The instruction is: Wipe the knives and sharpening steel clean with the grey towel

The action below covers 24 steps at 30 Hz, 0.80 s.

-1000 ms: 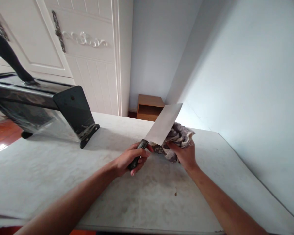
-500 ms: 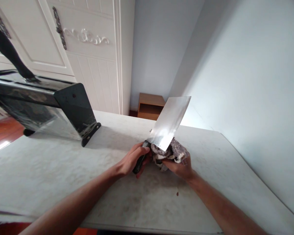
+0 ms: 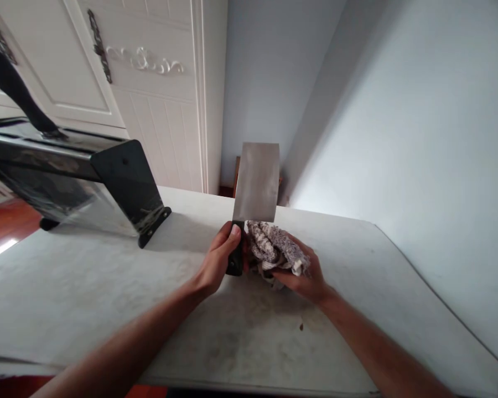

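Note:
A cleaver (image 3: 257, 182) with a broad steel blade points away from me, its black handle near me. My left hand (image 3: 219, 257) is closed around that handle, thumb along its top. In my right hand (image 3: 307, 276) is a bunched grey-and-white cloth (image 3: 276, 249), gripped from the right side. The cloth sits just right of the handle and below the blade's near edge; whether it touches the blade I cannot tell. Some of the right hand's fingers are hidden under the cloth.
On the left of the pale table (image 3: 182, 331) stands a black knife block (image 3: 120, 171) with clear sides and one black-handled knife (image 3: 20, 88) in it. A small brown crumb (image 3: 301, 326) lies near my right forearm. Behind are a white cabinet (image 3: 161, 121) and a wall (image 3: 419, 138).
The cleaver has swung from leaning right to nearly straight ahead, and its blade has come off the front of the cloth. My left hand turned with it; my right hand barely moved.

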Each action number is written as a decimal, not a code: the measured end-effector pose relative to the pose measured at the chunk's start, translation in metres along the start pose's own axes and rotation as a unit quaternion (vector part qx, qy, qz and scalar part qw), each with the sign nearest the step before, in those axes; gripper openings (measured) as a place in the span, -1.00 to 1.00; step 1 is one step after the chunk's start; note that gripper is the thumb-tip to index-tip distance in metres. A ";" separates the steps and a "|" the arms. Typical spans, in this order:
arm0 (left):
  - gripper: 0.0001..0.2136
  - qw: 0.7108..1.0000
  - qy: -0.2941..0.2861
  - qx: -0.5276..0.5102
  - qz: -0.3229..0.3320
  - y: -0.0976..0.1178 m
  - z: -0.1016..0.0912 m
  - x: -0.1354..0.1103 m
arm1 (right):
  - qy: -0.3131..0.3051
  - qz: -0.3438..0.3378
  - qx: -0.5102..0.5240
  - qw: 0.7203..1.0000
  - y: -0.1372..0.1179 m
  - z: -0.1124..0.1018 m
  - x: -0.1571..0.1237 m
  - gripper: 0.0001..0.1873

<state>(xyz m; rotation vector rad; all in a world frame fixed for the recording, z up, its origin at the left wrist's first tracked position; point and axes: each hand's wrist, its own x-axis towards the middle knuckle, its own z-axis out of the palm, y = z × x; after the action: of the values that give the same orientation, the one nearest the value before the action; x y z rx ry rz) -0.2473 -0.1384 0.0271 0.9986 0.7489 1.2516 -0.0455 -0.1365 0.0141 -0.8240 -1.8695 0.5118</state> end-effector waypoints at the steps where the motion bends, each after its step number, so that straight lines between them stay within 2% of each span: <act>1: -0.66 1.000 0.009 -0.006 0.002 0.000 -0.001 0.001 | 0.001 -0.003 -0.002 1.000 0.000 0.000 0.000 -0.38; 6: -0.69 0.998 0.017 -0.055 0.003 0.000 -0.001 0.005 | 0.022 -0.015 -0.006 1.000 -0.002 0.001 0.002 -0.40; 11: -0.70 0.999 0.016 -0.038 0.012 -0.001 0.001 0.005 | 0.046 -0.042 -0.047 0.997 -0.007 0.003 0.002 -0.44; 17: -0.47 1.000 -0.006 0.018 0.003 -0.005 0.006 0.001 | 0.075 -0.079 -0.070 0.992 -0.005 0.009 0.000 -0.40; 19: -0.49 0.999 0.001 0.032 0.008 -0.007 0.008 0.000 | 0.067 -0.084 -0.074 0.991 -0.004 0.010 0.000 -0.38; 24: -0.60 1.000 -0.005 0.010 0.016 -0.012 0.011 -0.002 | 0.000 -0.126 -0.059 0.990 -0.010 0.013 0.003 -0.29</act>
<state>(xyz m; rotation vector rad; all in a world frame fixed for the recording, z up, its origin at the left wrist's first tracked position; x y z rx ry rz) -0.2328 -0.1428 0.0211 1.0358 0.7401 1.2681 -0.0612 -0.1405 0.0171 -0.6518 -1.9832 0.2451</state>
